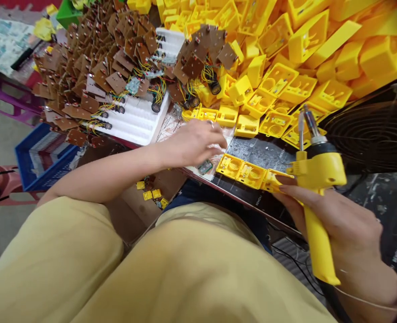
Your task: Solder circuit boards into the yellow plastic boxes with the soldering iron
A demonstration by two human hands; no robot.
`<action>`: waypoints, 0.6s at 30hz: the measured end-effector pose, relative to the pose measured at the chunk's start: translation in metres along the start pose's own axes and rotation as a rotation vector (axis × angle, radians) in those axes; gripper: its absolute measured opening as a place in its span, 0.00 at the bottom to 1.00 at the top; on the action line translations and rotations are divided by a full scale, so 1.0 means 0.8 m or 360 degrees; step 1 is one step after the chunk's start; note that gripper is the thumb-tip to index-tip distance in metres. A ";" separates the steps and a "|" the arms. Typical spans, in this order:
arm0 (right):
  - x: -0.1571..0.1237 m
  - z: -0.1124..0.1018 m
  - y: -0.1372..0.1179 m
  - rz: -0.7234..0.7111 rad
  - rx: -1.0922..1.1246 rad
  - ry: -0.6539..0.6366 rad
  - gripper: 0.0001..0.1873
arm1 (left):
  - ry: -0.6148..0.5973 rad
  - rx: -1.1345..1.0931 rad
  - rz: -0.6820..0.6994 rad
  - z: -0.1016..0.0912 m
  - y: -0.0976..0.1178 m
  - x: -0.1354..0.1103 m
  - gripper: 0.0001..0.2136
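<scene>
My right hand (336, 220) is closed around the yellow handle of a soldering iron (314, 179), whose metal tip points up and away. My left hand (193, 143) reaches over the table's front edge, palm down, fingers curled on a small clear-wrapped part I cannot make out. A small green circuit board (205, 167) lies just under that hand. A row of yellow plastic housings (248, 170) sits between my two hands. My knees in yellow trousers fill the bottom of the view.
A big heap of yellow plastic housings (285, 58) covers the back right. Brown circuit boards with yellow wires (93, 67) pile on white foam trays (137, 121) at the left. A blue crate (43, 154) stands on the floor. A black fan grille (373, 132) lies at the right.
</scene>
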State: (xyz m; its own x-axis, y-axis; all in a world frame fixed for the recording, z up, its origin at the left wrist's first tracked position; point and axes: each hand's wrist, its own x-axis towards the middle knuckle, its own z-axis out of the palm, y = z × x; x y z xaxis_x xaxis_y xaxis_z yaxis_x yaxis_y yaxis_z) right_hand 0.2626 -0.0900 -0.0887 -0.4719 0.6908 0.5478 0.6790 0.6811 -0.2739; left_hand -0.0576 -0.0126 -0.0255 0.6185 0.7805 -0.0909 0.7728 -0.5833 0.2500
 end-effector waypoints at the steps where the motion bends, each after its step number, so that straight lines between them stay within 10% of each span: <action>1: 0.007 0.002 0.000 -0.0103 -0.0021 0.0012 0.15 | 0.0106 0.0026 -0.0065 -0.006 -0.014 -0.004 0.12; 9: 0.042 0.024 -0.007 -0.0182 0.0161 -0.0128 0.20 | 0.0126 0.0452 -0.0112 -0.005 -0.102 -0.011 0.16; 18: 0.051 0.060 -0.037 0.0009 0.0009 0.0105 0.25 | 0.0168 -0.0182 -0.0221 -0.024 -0.069 -0.024 0.13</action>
State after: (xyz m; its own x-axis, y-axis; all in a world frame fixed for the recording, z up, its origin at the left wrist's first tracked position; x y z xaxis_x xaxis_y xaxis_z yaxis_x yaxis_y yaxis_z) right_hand 0.1957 -0.0702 -0.0962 -0.4299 0.6770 0.5974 0.6781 0.6790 -0.2814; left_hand -0.1145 0.0089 -0.0193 0.4844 0.8742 -0.0320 0.8247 -0.4442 0.3502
